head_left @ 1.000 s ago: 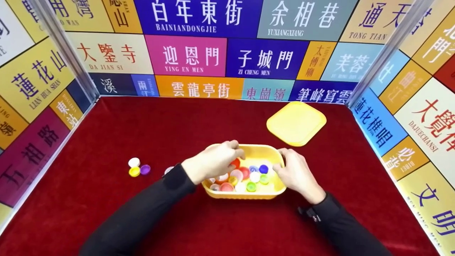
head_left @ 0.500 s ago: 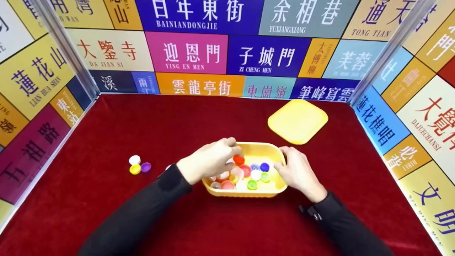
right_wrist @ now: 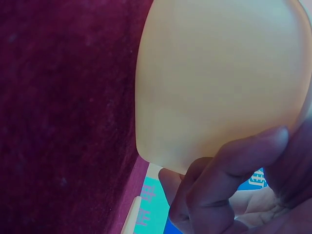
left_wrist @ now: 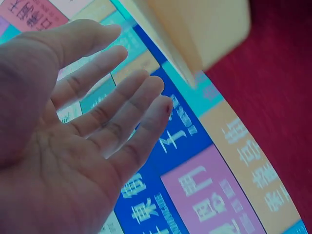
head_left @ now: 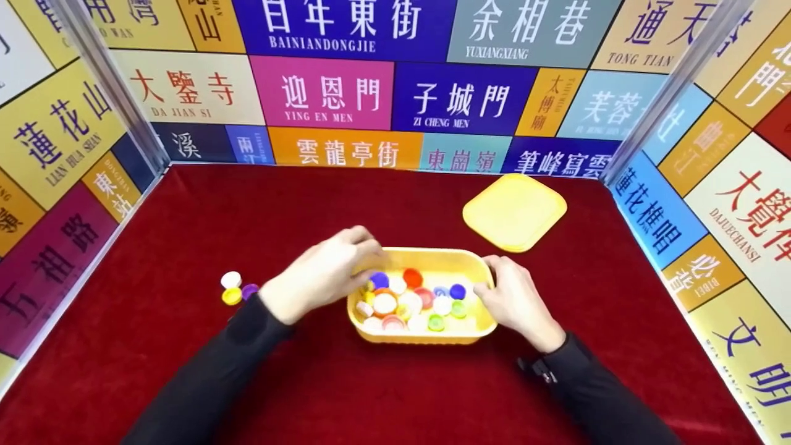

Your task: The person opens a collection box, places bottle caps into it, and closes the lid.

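A yellow plastic container [head_left: 426,339] stands on the red cloth and holds several bottle caps [head_left: 423,298] in red, white, blue, green and orange. My left hand [head_left: 330,269] is over its left end, near a dark blue cap [head_left: 379,282]. In the left wrist view the fingers [left_wrist: 141,117] are extended, only slightly bent, and nothing lies in the palm. My right hand [head_left: 516,296] grips the container's right rim, thumb inside. The right wrist view shows its fingers [right_wrist: 214,180] bent against the container's end wall [right_wrist: 219,83].
A yellow lid [head_left: 515,212] lies flat behind the container, to the right. Left of my left sleeve lie a white cap [head_left: 231,280], a yellow cap [head_left: 232,296] and a purple cap [head_left: 249,291], the last partly hidden. Printed panels [head_left: 334,93] wall the back and sides.
My left hand has drawn back leftward from over the middle of the container, and a dark blue cap now shows at the left end. The right hand keeps its grip on the rim.
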Motion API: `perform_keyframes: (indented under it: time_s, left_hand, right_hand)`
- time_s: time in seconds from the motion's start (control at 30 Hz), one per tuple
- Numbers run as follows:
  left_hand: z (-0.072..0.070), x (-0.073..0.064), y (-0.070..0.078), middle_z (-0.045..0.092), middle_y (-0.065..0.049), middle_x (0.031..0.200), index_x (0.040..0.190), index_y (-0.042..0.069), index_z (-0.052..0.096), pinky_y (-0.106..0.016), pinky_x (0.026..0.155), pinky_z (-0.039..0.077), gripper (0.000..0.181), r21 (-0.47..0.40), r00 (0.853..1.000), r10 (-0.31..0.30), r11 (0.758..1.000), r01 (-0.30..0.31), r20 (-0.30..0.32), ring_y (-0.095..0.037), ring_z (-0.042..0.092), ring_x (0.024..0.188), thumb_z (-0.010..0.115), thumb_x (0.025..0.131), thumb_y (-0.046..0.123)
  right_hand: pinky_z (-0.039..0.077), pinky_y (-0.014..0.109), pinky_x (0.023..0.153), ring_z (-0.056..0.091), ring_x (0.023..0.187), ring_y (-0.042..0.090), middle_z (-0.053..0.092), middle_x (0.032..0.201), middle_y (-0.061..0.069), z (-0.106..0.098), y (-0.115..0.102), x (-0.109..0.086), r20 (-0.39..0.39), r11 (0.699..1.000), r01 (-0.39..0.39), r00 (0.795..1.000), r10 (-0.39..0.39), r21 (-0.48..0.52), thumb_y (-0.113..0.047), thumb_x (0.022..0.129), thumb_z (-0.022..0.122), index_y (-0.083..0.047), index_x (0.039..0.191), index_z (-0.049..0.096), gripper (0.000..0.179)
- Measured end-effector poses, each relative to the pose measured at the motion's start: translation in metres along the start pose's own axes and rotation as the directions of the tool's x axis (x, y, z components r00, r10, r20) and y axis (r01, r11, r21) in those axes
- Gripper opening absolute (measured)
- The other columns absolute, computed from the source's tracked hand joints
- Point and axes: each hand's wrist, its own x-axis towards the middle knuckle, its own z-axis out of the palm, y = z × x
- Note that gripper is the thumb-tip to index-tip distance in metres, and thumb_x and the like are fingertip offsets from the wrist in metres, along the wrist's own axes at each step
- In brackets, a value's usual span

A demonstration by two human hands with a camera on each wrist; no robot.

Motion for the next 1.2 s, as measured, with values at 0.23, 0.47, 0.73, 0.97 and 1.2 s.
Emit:
perform_keyframes:
  time_s: [0.23,0.47,0.73,0.97,1.2]
  left_hand:
    - [-0.018,-0.028,-0.040,0.076,-0.016,0.131,0.136,0.008,0.083,-0.051,0.109,0.068,0.032,-0.050,0.988,-0.141,0.989,0.139,-0.054,-0.034,0.077,0.117,0.087,0.105,0.014]
    - [-0.029,-0.067,-0.091,0.077,-0.021,0.132,0.136,0.004,0.082,-0.059,0.112,0.065,0.032,-0.070,0.952,-0.305,0.951,0.302,-0.029,-0.041,0.078,0.119,0.084,0.105,0.011]
    - [-0.042,-0.111,-0.135,0.079,-0.031,0.128,0.134,-0.005,0.081,-0.066,0.109,0.063,0.032,-0.041,0.919,-0.383,0.921,0.388,0.093,-0.047,0.072,0.113,0.077,0.103,-0.002]
    - [-0.057,-0.131,-0.149,0.082,-0.027,0.126,0.133,-0.004,0.082,-0.068,0.108,0.061,0.039,-0.042,0.870,-0.409,0.899,0.436,0.277,-0.046,0.070,0.115,0.077,0.095,-0.012]
    - [-0.066,-0.134,-0.152,0.083,-0.022,0.123,0.129,0.000,0.084,-0.051,0.092,0.062,0.044,-0.066,0.835,-0.432,0.875,0.480,0.342,-0.040,0.068,0.107,0.079,0.088,-0.014]
  right_hand:
    - [0.060,0.054,0.104,0.075,0.119,0.039,0.078,0.131,0.025,0.000,0.000,0.001,-0.001,1.000,-0.004,1.000,0.004,-0.001,-0.006,0.101,0.073,0.003,0.141,0.075,0.042]
    - [0.059,0.053,0.102,0.074,0.115,0.038,0.078,0.126,0.024,0.000,0.000,0.001,-0.012,1.000,0.015,1.000,-0.015,-0.003,-0.005,0.099,0.072,0.003,0.138,0.076,0.040]
    - [0.059,0.053,0.103,0.074,0.116,0.038,0.078,0.128,0.025,0.001,-0.001,0.000,-0.005,1.000,0.004,1.000,-0.004,-0.008,-0.005,0.100,0.072,0.003,0.140,0.076,0.040]
    - [0.059,0.054,0.104,0.074,0.117,0.039,0.078,0.129,0.026,0.000,-0.002,0.001,-0.001,1.000,0.004,1.000,-0.004,-0.009,-0.005,0.101,0.073,0.003,0.141,0.075,0.041]
    - [0.060,0.055,0.104,0.074,0.118,0.040,0.078,0.130,0.026,0.000,-0.003,0.000,-0.001,1.000,-0.003,1.000,0.003,-0.010,-0.004,0.101,0.073,0.004,0.141,0.075,0.041]
